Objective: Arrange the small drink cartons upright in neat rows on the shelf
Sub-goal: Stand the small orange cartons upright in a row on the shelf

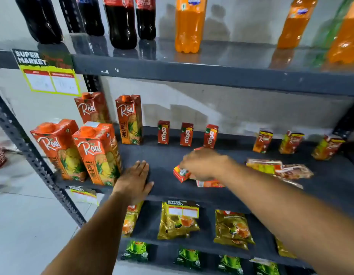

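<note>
Three small Maaza cartons (163,132) stand upright in a row along the far edge of the dark middle shelf (162,155), spaced apart from one another, and three more small cartons (262,141) of another brand stand upright further right along the same far edge. Nearer the front, the right hand (203,165) reaches in from the right and closes its fingers over a small red carton (181,173) that lies tilted on the shelf, grasping it from above; a second small carton (209,184) lies flat just beneath and near of the hand, touching or nearly touching the first, and the corner of another red carton shows just beyond the knuckles. To the right, a loose heap of small cartons (279,168) lies on its side, blurred so that the count cannot be told. The left hand (135,178) rests flat and empty on the near edge of the shelf, fingers spread, just right of four tall Real pineapple juice cartons (96,153) standing at the left end. Dark cola bottles (122,22) and orange soda bottles (189,24) stand on the shelf above, and gold pouches (178,221) and green packets (189,257) lie on the lower shelves
</note>
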Tool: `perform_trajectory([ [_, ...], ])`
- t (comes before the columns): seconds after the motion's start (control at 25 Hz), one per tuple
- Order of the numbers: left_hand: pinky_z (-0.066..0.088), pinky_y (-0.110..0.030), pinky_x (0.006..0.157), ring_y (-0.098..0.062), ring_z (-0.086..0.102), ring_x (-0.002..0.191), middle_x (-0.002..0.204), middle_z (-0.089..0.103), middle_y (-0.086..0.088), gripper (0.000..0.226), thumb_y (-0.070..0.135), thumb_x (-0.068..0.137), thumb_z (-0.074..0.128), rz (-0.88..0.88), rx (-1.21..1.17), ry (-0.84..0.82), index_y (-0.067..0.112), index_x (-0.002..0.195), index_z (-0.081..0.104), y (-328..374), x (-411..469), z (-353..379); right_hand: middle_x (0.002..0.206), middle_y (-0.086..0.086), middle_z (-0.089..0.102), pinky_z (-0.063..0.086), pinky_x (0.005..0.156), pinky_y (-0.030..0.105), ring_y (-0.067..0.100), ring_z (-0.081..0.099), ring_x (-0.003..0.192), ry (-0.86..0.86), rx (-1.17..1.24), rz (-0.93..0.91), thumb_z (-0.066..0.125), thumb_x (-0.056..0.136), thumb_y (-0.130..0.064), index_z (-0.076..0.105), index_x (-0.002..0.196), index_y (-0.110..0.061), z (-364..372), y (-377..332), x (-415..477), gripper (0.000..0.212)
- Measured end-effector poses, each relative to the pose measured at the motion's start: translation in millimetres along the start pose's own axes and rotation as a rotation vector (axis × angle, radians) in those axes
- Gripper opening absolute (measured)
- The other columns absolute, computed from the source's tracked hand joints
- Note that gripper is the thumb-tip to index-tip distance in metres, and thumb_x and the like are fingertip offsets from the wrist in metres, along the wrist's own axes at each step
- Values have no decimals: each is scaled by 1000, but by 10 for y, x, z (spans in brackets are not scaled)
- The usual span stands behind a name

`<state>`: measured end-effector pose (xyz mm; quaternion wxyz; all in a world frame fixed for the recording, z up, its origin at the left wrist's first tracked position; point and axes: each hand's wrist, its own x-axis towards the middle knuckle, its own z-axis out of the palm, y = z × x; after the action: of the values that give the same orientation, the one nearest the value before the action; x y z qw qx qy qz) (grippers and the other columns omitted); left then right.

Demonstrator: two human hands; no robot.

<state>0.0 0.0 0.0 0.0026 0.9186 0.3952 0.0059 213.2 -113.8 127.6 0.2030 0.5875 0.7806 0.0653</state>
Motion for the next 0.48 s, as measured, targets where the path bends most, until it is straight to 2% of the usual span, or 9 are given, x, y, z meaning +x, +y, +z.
perform_trajectory([
  [0.16, 6, -39, 118, -22, 6, 147, 162, 9, -5, 83, 62, 87, 8, -18, -25, 19, 11, 152, 13, -89, 82, 281, 116, 6, 64, 53, 77, 42, 31, 60, 106, -51, -3, -24, 60, 85, -12, 60, 117, -17, 311, -46, 434, 33],
  [0.36, 2, -38, 117, -23, 5, 148, 161, 9, -5, 83, 63, 87, 7, 5, -18, 50, 10, 151, 13, -154, 106, 317, 115, 6, 62, 52, 79, 40, 29, 60, 105, -54, 109, -68, 67, 82, -14, 58, 117, -18, 500, 40, 715, 36],
  [0.48, -4, -35, 116, -21, -2, 148, 162, 1, -4, 86, 65, 85, 7, -15, -37, 38, 12, 152, 7, -124, 97, 292, 121, 5, 56, 52, 81, 40, 29, 58, 104, -133, 261, -40, 74, 78, -17, 53, 123, -17, 525, 109, 759, 49],
])
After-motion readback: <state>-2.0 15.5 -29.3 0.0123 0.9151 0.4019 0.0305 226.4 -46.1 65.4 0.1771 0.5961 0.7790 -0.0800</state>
